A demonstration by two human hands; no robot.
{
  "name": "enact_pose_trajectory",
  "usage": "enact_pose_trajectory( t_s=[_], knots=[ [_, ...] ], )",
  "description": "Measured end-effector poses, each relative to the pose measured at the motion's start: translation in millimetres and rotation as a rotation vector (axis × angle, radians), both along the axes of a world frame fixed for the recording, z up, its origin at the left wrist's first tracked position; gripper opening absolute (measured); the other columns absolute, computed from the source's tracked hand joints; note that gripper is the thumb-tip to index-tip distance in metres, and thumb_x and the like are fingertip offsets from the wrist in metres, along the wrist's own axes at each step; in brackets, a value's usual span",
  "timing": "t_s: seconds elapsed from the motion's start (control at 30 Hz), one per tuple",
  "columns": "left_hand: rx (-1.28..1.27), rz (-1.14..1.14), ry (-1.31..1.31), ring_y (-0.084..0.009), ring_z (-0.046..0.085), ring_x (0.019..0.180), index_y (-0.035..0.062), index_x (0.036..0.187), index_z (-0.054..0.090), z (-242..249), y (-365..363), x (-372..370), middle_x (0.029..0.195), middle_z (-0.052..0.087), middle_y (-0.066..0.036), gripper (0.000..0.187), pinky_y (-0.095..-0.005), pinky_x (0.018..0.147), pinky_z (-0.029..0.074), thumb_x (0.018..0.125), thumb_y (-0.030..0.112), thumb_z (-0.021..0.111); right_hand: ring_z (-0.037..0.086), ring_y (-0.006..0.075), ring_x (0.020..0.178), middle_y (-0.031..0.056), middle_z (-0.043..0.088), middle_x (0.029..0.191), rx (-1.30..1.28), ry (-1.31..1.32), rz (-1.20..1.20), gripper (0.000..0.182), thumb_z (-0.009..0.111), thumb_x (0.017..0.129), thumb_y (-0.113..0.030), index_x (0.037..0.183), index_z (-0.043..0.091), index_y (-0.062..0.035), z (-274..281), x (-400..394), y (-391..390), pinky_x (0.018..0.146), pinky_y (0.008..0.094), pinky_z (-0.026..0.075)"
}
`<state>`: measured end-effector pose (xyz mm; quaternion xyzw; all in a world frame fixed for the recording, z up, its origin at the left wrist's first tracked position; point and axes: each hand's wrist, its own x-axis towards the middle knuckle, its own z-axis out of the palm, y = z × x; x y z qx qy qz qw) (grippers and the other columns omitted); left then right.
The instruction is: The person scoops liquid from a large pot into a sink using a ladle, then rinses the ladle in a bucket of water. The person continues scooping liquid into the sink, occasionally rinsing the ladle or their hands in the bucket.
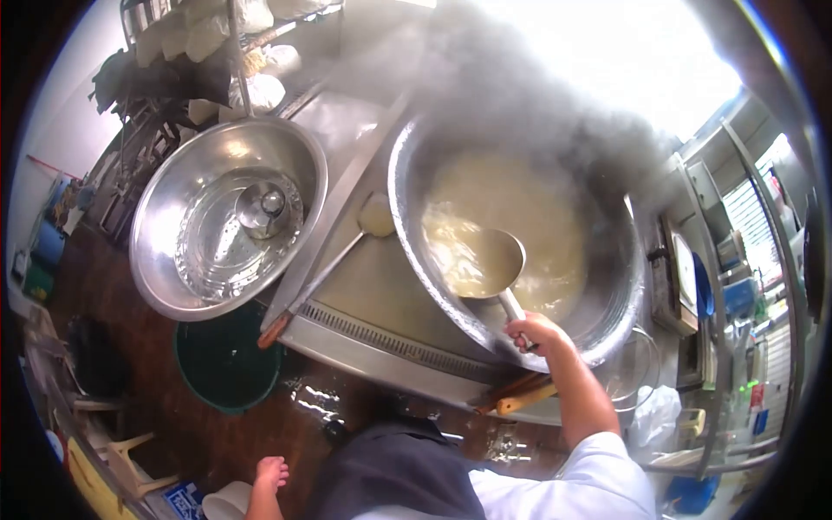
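My right hand is closed around the handle of a large metal ladle. The ladle's bowl is at the surface of a cloudy, pale liquid inside a big, deep metal pot, and steam rises thickly from it. My left hand hangs low at the bottom left, fingers curled, with nothing visible in it. Left of the pot, a long-handled skimmer lies across the stove top, its wooden handle sticking out past the edge.
A wide steel basin holds clear water and a small metal vessel. Below it stands a dark green bucket on the wet brown floor. Wooden handles jut out under the pot's front. Shelves and racks line the right side.
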<state>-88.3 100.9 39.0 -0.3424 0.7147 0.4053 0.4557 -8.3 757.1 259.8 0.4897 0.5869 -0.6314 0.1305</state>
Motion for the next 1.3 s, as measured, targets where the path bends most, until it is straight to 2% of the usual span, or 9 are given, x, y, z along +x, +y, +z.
enact_pose_trajectory(
  t_s=[0.17,0.63,0.87,1.0,1.03,1.07,1.13,1.17,1.3],
  knots=[
    [-0.006,0.060,-0.044,-0.0140,0.050,0.052,0.0118,0.101,0.054,-18.7,-42.8,13.5,0.070,0.055,-0.002,0.017,-0.0292,0.042,0.037,0.088,0.023,0.056,0.046,0.0098,0.048,0.0003,0.048,0.066,0.027,0.185,-0.030,0.026,0.068,0.076,-0.013,0.094,0.052,-0.0043,21.7,5.7,-58.6,0.040,0.0250,0.037],
    [0.063,0.064,0.060,-0.0128,0.052,0.059,0.0097,0.099,0.058,-18.1,-58.3,5.2,0.080,0.059,-0.004,0.022,-0.0302,0.049,0.042,0.086,0.027,0.059,0.045,0.0101,0.042,0.0010,0.048,0.062,0.465,0.287,-0.020,0.024,0.066,0.077,-0.012,0.090,0.047,-0.0045,43.5,-24.5,-163.3,0.036,0.0257,0.037],
    [0.026,0.025,0.040,-0.0154,0.055,0.070,0.0119,0.100,0.059,-20.9,-79.9,18.6,0.078,0.060,-0.001,0.024,-0.0361,0.061,0.045,0.086,0.031,0.059,0.047,0.0115,0.042,0.0027,0.049,0.061,0.727,0.183,0.010,0.031,0.067,0.075,-0.016,0.095,0.049,-0.0008,43.7,-27.6,-183.1,0.039,0.0274,0.040],
    [0.012,0.036,0.016,-0.0171,0.056,0.071,0.0126,0.104,0.057,-29.9,-86.2,28.3,0.084,0.061,-0.003,0.027,-0.0375,0.062,0.045,0.085,0.031,0.059,0.056,0.0178,0.053,0.0096,0.053,0.070,0.870,0.087,-0.012,0.043,0.066,0.075,-0.022,0.105,0.050,0.0039,28.3,-25.6,-179.2,0.041,0.0293,0.044],
    [0.008,0.047,0.003,-0.0175,0.056,0.071,0.0127,0.106,0.056,-34.8,-89.8,32.3,0.086,0.061,-0.003,0.028,-0.0379,0.063,0.045,0.085,0.031,0.059,0.062,0.0283,0.068,0.0177,0.058,0.079,0.833,-0.008,0.023,0.051,0.066,0.075,-0.026,0.112,0.049,0.0044,40.0,-28.3,-184.6,0.054,0.0364,0.050],
    [0.019,0.033,0.000,-0.0175,0.056,0.071,0.0127,0.106,0.056,-39.9,-93.0,35.5,0.086,0.061,-0.003,0.028,-0.0379,0.063,0.045,0.085,0.031,0.059,0.062,0.0283,0.068,0.0177,0.058,0.079,0.844,-0.017,0.011,0.051,0.066,0.075,-0.026,0.112,0.049,0.0044,31.9,-24.1,-176.2,0.054,0.0364,0.050],
    [0.003,0.041,-0.011,-0.0183,0.056,0.070,0.0125,0.104,0.055,-47.3,-97.0,39.4,0.082,0.060,-0.003,0.026,-0.0393,0.063,0.045,0.086,0.030,0.058,0.061,0.0372,0.085,0.0245,0.061,0.089,1.224,-0.071,0.333,0.056,0.067,0.074,-0.029,0.116,0.048,0.0034,23.2,-24.4,-168.2,0.073,0.0426,0.050],
    [0.013,0.044,-0.004,-0.0206,0.058,0.071,0.0116,0.104,0.054,-48.0,-99.2,42.2,0.081,0.059,-0.004,0.026,-0.0416,0.064,0.046,0.086,0.030,0.057,0.057,0.0413,0.096,0.0263,0.060,0.101,1.185,-0.097,0.261,0.057,0.066,0.076,-0.031,0.119,0.048,0.0025,34.9,-24.7,-176.4,0.087,0.0448,0.044],
    [0.067,0.029,-0.015,-0.0220,0.058,0.071,0.0109,0.106,0.054,-50.6,-101.2,46.4,0.081,0.059,-0.006,0.026,-0.0431,0.064,0.046,0.087,0.029,0.056,0.057,0.0380,0.101,0.0220,0.060,0.107,1.342,-0.075,0.413,0.054,0.059,0.082,-0.035,0.123,0.047,-0.0027,21.2,-24.3,-156.3,0.087,0.0437,0.045]
  ],
)
